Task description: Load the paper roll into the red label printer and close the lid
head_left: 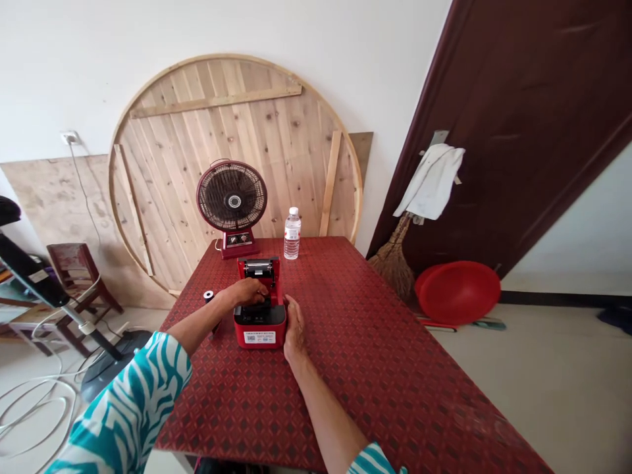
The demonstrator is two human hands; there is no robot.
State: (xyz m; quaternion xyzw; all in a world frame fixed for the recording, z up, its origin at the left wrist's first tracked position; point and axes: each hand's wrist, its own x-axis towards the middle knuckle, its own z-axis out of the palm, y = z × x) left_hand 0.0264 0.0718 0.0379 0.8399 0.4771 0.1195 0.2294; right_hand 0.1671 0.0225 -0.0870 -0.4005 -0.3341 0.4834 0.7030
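A red and black label or receipt printer [261,336] stands on the table with its lid [259,266] raised. My left hand [251,291] reaches over its near left part, with bent fingers down in the opening; whatever they grip is hidden. Along the printer's right side lies my right hand [295,329], its fingers stretched out flat against the casing. A printed white sticker [259,338] with a square code is on the printer's front. Left of it, partly behind my left forearm, is a small dark roll [208,297] with a white ring on top.
A red fan [232,197] and a clear water bottle [292,236] stand at the far end of the patterned red table [375,368]. Behind them a round wooden tabletop [276,145] leans on the wall. A broom [397,257] and red basin [459,293] are at right, looped cable [37,408] at left.
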